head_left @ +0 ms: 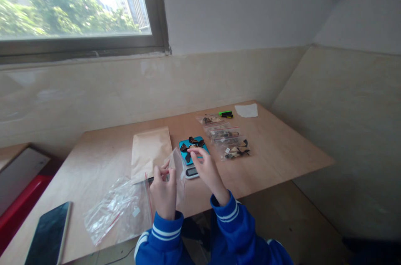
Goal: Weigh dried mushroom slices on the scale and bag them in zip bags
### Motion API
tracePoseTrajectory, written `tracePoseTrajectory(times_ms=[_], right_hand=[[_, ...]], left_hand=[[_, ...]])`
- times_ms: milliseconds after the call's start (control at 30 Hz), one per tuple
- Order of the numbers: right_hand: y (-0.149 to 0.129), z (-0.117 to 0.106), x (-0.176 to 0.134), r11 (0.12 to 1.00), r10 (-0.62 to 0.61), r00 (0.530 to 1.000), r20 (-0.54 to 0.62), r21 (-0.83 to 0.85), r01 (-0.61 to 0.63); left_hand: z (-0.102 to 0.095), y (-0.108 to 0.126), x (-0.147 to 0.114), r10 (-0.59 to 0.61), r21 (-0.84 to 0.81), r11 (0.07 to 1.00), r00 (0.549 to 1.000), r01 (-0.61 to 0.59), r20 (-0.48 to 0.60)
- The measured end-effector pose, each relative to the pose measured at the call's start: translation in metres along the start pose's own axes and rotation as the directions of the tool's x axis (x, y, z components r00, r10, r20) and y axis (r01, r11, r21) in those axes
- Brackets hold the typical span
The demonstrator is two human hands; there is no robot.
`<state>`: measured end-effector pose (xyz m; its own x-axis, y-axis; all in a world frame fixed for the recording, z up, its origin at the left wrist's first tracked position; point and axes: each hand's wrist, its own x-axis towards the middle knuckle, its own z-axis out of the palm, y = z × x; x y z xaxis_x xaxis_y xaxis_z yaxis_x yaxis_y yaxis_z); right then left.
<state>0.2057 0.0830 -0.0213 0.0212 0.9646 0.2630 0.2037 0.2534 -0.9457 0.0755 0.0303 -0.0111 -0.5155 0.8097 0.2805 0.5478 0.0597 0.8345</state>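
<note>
My left hand is closed on a clear zip bag, which hangs upright between my two hands. Just behind it stands a small kitchen scale with a blue top and a grey display. Dark, curled dried pieces, perhaps mushroom or peel, lie on the scale. Over its front part, my right hand has thumb and forefinger pinched together beside the pieces. Whether those fingertips hold a piece or the bag's edge is too small to make out.
Filled zip bags lie in a row right of the scale. A screwdriver and white paper lie farther back. To the left are a brown paper envelope, loose clear bags and a tablet or phone.
</note>
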Motion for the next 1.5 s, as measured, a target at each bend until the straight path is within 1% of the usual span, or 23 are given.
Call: tracePoseTrajectory(times_ms=[67,100,167,267,367,467,633,800,933,1033,1100,1167,1233,1267,1300,1367,1433,1500], right_hand=[[0.018,-0.008,0.017,0.981,-0.06,0.996,-0.07,-0.189,0.046],[0.03,-0.01,0.027,0.949,-0.087,0.992,-0.087,-0.311,0.056],[0.053,-0.01,0.044,0.921,-0.079,0.993,-0.085,-0.387,0.04],[0.081,-0.003,0.061,0.905,-0.04,0.997,-0.059,-0.426,0.011],[0.096,0.002,0.065,0.893,-0.028,0.999,-0.044,-0.45,0.005],[0.102,0.0,0.063,0.888,-0.04,0.998,-0.044,-0.46,0.015],[0.102,-0.011,0.056,0.891,-0.052,0.996,-0.067,-0.453,0.016],[0.096,-0.021,0.048,0.906,-0.039,0.993,-0.116,-0.423,-0.014],[0.088,-0.025,0.044,0.928,-0.022,0.989,-0.148,-0.37,-0.035],[0.075,-0.027,0.042,0.95,-0.002,0.986,-0.166,-0.307,-0.05],[0.059,-0.026,0.039,0.965,0.01,0.986,-0.166,-0.258,-0.053],[0.038,-0.023,0.033,0.984,0.007,0.993,-0.122,-0.176,-0.029],[0.014,-0.017,0.024,0.998,-0.035,0.999,-0.022,-0.054,0.034],[0.003,-0.013,0.019,0.997,-0.077,0.997,0.029,-0.016,0.077],[-0.007,-0.01,0.014,0.993,-0.116,0.991,0.074,-0.019,0.118],[-0.021,-0.002,0.005,0.98,-0.155,0.977,0.148,-0.104,0.171],[-0.029,0.005,-0.002,0.963,-0.144,0.968,0.208,-0.198,0.185],[-0.033,0.01,-0.006,0.959,-0.128,0.956,0.266,-0.214,0.188]], left_hand=[[-0.001,-0.002,0.001,-0.017,-0.007,1.0,1.0,0.017,0.0],[-0.002,-0.004,0.001,-0.021,-0.014,1.0,1.0,0.021,0.004],[-0.003,-0.005,0.001,-0.029,-0.024,0.999,0.999,0.029,0.019],[-0.005,-0.006,0.001,-0.05,-0.035,0.998,0.997,0.052,0.051],[-0.006,-0.008,0.0,-0.084,-0.048,0.995,0.993,0.088,0.082],[-0.007,-0.01,0.001,-0.113,-0.057,0.991,0.989,0.119,0.099],[-0.008,-0.01,0.001,-0.097,-0.042,0.994,0.99,0.102,0.102],[-0.009,-0.007,0.002,-0.078,-0.026,0.996,0.992,0.081,0.101],[-0.009,-0.001,0.002,-0.074,0.041,0.997,0.993,0.07,0.087],[-0.009,0.001,0.003,-0.088,0.087,0.993,0.992,0.08,0.093],[-0.008,0.001,0.003,-0.084,0.113,0.991,0.992,0.073,0.096],[-0.006,0.001,0.002,-0.069,0.131,0.99,0.993,0.056,0.094],[-0.004,0.001,0.001,-0.053,0.131,0.99,0.994,0.041,0.095],[-0.003,0.001,0.001,-0.049,0.127,0.991,0.994,0.036,0.096],[-0.003,0.002,0.0,-0.046,0.121,0.992,0.994,0.033,0.099],[-0.002,0.003,-0.001,-0.045,0.11,0.993,0.993,0.033,0.105],[-0.002,0.004,-0.001,-0.052,0.103,0.994,0.993,0.041,0.11],[-0.002,0.003,-0.001,-0.066,0.096,0.994,0.991,0.054,0.117]])
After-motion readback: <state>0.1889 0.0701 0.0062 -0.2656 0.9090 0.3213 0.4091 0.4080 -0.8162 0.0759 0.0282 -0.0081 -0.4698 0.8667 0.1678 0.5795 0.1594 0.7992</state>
